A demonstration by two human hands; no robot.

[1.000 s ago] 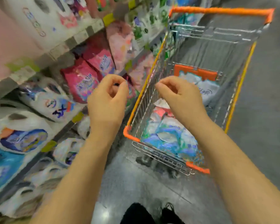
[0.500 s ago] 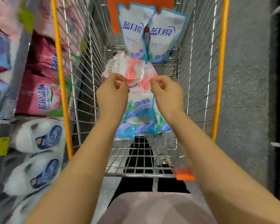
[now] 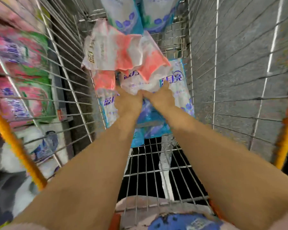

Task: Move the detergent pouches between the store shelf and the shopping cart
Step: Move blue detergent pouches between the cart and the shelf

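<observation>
Fingers of your left hand, right of the store shelf's pink packs and inside the shopping cart, curl round the near edge of a white detergent pouch atop the pile. Your right hand grips the same edge, the 2 hands touching.

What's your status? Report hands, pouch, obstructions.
Left hand and right hand down inside cart, both gripping white pouch. Pouch lying on the pile, not yet lifted. Pink-and-white pouches overlap its far end.

White-blue pouches piled in cart
</observation>
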